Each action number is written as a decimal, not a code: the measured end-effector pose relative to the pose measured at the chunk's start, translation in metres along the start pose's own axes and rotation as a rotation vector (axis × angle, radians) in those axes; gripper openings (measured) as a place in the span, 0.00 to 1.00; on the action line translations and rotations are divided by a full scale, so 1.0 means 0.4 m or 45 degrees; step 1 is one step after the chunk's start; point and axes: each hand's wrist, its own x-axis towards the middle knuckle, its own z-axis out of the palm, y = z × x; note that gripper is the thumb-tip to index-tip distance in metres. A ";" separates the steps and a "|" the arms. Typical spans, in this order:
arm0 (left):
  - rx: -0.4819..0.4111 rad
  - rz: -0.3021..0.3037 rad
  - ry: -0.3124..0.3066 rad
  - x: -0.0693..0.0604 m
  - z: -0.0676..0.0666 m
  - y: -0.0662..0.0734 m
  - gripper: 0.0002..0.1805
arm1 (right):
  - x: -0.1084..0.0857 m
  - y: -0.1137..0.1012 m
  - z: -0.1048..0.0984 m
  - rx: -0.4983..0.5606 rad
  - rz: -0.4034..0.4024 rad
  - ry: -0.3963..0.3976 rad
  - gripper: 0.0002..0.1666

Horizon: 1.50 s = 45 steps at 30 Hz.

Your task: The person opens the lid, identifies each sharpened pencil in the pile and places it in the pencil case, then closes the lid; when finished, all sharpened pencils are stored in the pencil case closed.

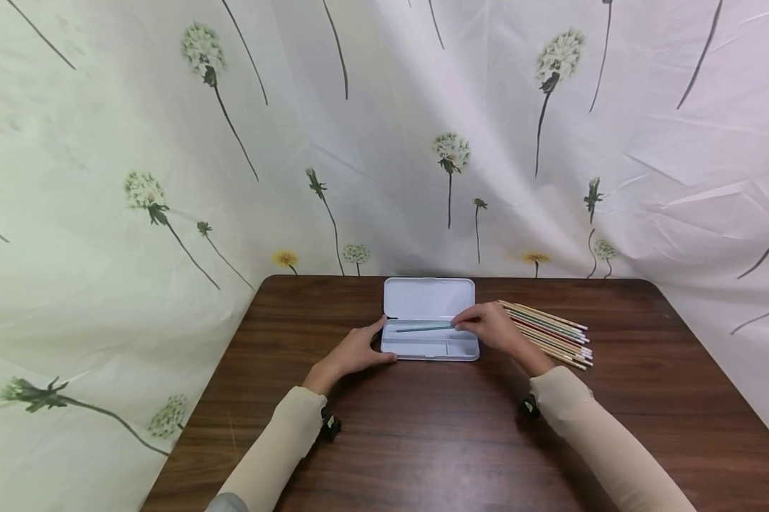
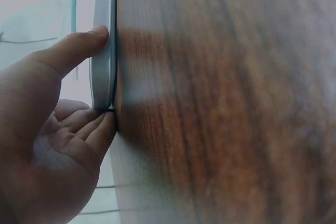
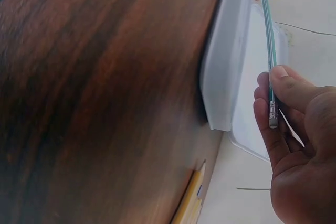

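A white pencil case [image 1: 416, 348] lies with its lid raised at the far middle of the table. My left hand [image 1: 355, 351] holds the case's left end, thumb against the front side and fingers at the end, as the left wrist view shows. Between thumb and fingers, my right hand [image 1: 495, 328] pinches a green pencil [image 3: 269, 35] near its eraser end. This pencil is above the case's long back compartment, its tip pointing left; whether it touches the bottom I cannot tell. A row of several pencils [image 1: 554, 340] lies just right of the case, partly behind my right hand.
The dark wooden table [image 1: 410, 441] ends at a back edge just behind the case lid [image 1: 429, 297]. A white cloth with dandelion prints [image 1: 391, 178] hangs behind and beside the table. A small divider [image 1: 447, 348] splits the case's front compartment.
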 end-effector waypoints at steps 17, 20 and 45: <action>0.003 -0.001 0.002 0.002 0.000 -0.001 0.54 | 0.004 0.014 0.033 -0.066 -0.037 -0.128 0.07; 0.006 -0.003 0.003 0.003 -0.001 0.000 0.54 | 0.004 0.011 0.034 -0.107 -0.025 -0.166 0.08; 0.015 0.009 -0.003 -0.002 0.000 0.002 0.54 | 0.001 0.014 0.032 -0.169 -0.068 -0.207 0.11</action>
